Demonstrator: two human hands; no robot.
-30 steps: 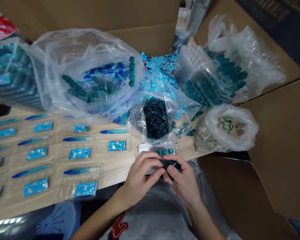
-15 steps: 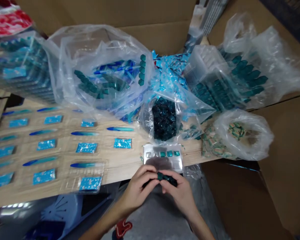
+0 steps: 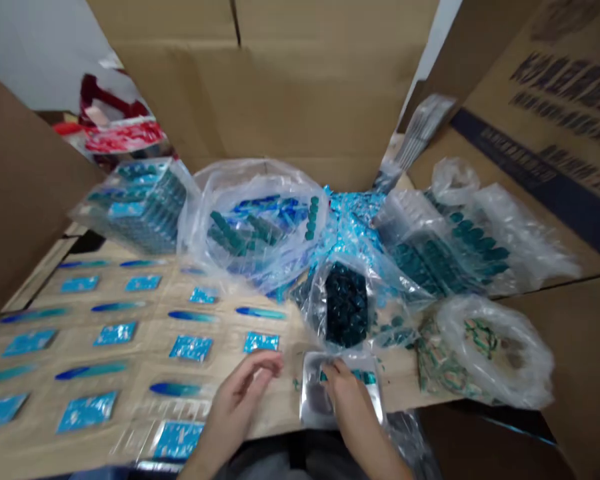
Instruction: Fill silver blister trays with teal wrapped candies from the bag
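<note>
My right hand (image 3: 347, 403) reaches over a shiny metal tray (image 3: 311, 400), fingers pressed together at a row of small green squares (image 3: 368, 377). Whatever lies under its fingertips is hidden. My left hand (image 3: 237, 397) hovers left of the tray with fingers curled toward the thumb; what it holds, if anything, does not show. Just beyond the tray, a clear bag (image 3: 316, 300) holds dark green faceted pieces (image 3: 347, 303). Clear plastic blister trays at the left carry blue-to-teal pen-shaped sticks (image 3: 175, 388) and blue printed packets (image 3: 179, 439).
A large clear bag (image 3: 200, 220) contains blue sticks and green strips. Stacked filled trays (image 3: 150, 207) stand at the back left. At the right are a bag of beige-green scraps (image 3: 443, 360) and bagged green strips (image 3: 480, 243). Cardboard walls (image 3: 280, 100) enclose the table.
Both hands were together over a dark green strip in front of the tray. They have parted: right onto the tray, left to its left side. The camera view has tilted up.
</note>
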